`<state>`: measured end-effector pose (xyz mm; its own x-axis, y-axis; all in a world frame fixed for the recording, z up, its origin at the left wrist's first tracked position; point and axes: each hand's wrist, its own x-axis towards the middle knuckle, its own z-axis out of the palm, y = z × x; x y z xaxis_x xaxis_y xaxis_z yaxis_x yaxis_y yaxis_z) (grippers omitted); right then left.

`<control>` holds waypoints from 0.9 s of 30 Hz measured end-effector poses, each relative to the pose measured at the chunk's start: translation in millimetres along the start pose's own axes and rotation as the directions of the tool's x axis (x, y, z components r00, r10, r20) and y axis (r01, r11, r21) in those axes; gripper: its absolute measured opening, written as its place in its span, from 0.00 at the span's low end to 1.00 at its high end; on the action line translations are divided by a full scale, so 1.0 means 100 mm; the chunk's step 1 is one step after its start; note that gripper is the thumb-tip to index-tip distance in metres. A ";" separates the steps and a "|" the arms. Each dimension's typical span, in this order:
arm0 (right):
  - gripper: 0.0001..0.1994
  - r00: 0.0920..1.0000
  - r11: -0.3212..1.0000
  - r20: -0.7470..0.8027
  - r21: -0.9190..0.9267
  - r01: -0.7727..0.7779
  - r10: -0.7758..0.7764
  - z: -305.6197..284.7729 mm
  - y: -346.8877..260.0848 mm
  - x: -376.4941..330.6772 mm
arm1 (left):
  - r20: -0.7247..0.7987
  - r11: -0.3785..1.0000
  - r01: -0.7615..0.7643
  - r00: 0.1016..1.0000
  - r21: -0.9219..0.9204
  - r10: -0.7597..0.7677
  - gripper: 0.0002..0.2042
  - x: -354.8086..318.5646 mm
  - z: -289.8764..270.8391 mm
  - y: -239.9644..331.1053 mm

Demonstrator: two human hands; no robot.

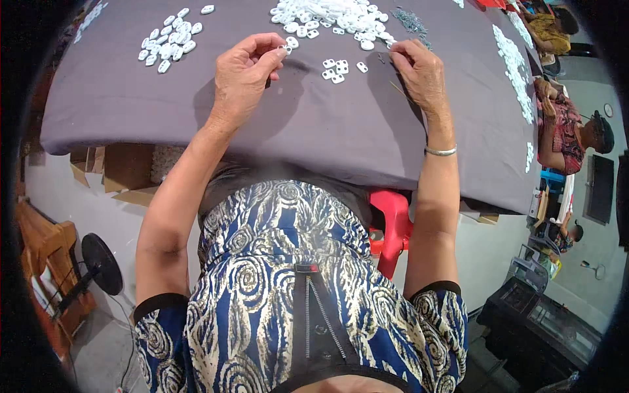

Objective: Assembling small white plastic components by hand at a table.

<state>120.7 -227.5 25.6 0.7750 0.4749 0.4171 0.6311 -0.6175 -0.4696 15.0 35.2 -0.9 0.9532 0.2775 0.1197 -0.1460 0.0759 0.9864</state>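
My left hand (246, 69) pinches a small white plastic piece with holes (286, 48) between thumb and fingertips, above the grey cloth. To its right, my right hand (419, 69) has thumb and fingers pressed together at the edge of the big white heap; whatever is in them is too small to make out. A few small grey metal bits (381, 58) lie by its fingertips. Between the hands lies a small cluster of white two-holed pieces (337, 69), with a single white piece (362, 67) just right of it. A thin brownish strip (401, 92) shows beside my right hand.
Beyond my hands is a large heap of white pieces (334, 14), with a pile of grey metal bits (411, 23) at its right. Another white pile (171, 38) is at the left. A grey cloth (314, 124) covers the table. Co-workers (569, 128) sit at the right.
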 end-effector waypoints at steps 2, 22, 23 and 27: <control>0.03 0.999 0.999 0.021 -0.006 0.032 -0.032 0.05 -0.02 0.01 | -0.001 1.000 -0.004 1.000 -0.003 0.004 0.07 -0.01 0.00 0.01; 0.04 0.995 0.959 0.093 -0.274 0.064 -0.040 0.11 -0.03 0.08 | -0.005 1.000 0.028 1.000 0.003 -0.028 0.07 -0.01 0.00 0.03; 0.04 0.995 0.959 0.092 -0.275 0.065 -0.041 0.10 -0.03 0.08 | -0.004 1.000 0.027 1.000 0.003 -0.027 0.07 -0.01 0.00 0.03; 0.05 0.992 0.960 0.123 -0.271 0.062 -0.029 0.07 -0.05 0.06 | 0.000 1.000 0.002 1.000 -0.025 -0.002 0.07 -0.01 0.01 0.00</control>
<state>123.0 -217.5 25.4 0.7545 0.5664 0.3315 0.6448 -0.7338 -0.2140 14.7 34.3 -0.9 0.9536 0.2772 0.1176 -0.1506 0.1006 0.9835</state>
